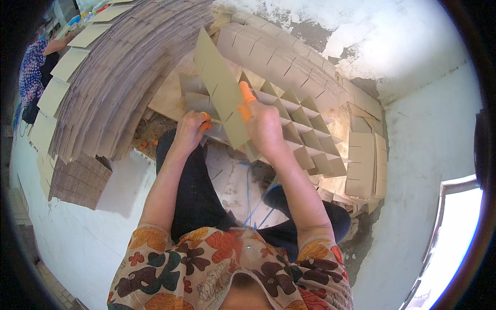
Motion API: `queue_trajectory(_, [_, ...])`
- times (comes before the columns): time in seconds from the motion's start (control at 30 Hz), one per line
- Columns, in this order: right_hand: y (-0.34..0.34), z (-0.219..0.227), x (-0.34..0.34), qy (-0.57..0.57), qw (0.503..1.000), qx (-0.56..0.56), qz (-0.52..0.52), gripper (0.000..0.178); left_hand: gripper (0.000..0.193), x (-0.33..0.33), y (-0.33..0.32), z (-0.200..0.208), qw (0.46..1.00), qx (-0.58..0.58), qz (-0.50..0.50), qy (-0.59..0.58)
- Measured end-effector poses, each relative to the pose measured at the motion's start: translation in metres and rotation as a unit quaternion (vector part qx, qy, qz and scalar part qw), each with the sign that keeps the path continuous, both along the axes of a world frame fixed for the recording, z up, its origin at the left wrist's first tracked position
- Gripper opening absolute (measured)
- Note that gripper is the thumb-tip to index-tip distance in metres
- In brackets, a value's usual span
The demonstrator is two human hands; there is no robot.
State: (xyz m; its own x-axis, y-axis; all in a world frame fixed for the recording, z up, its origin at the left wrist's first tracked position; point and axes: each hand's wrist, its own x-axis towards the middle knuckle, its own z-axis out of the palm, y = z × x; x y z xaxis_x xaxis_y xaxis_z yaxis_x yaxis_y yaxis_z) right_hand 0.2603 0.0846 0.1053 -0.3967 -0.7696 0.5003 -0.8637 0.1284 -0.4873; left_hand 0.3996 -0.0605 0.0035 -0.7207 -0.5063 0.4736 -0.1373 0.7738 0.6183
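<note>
My right hand [264,128] grips a long slotted cardboard strip [219,85], tilted over a cardboard divider grid [310,124]. Orange finger covers are on several fingers of both hands. The grid is made of crossed strips forming open cells, and its middle is partly hidden behind the held strip. My left hand [190,132] is closed at the grid's near left corner, its fingertips pinching a cardboard edge there.
A long curved stack of cardboard strips [129,67] rises on the left. More slotted strips [279,57] stand in rows behind the grid, and a bundle [361,165] stands at right. A white wall [423,119] bounds the right side. Another person [36,72] is at far left.
</note>
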Motion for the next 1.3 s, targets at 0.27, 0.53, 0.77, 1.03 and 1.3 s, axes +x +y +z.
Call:
queue_trajectory(0.27, [-0.009, -0.033, 0.006, 0.004, 0.999, 0.031, 0.041, 0.025, 0.015, -0.001, -0.002, -0.005, 1.000, -0.004, -0.020, 0.007])
queue_trajectory(0.53, [-0.020, -0.073, 0.015, 0.041, 0.951, 0.302, 0.049, 0.023, 0.019, -0.002, 0.000, -0.004, 1.000, -0.016, -0.012, -0.015])
queue_trajectory(0.77, [-0.015, -0.020, -0.003, 0.033, 0.973, 0.227, 0.014, 0.041, 0.040, -0.001, 0.002, 0.003, 0.995, -0.094, 0.008, -0.017])
queue_trajectory(1.03, [0.065, -0.078, -0.187, 0.247, 0.897, 0.161, -0.330, 0.078, 0.102, -0.019, 0.007, 0.031, 0.977, -0.142, -0.075, -0.143])
queue_trajectory(1.3, [0.092, -0.052, -0.096, -0.042, 0.937, 0.345, -0.042, 0.053, 0.096, -0.093, -0.054, 0.007, 0.962, -0.171, -0.129, -0.168])
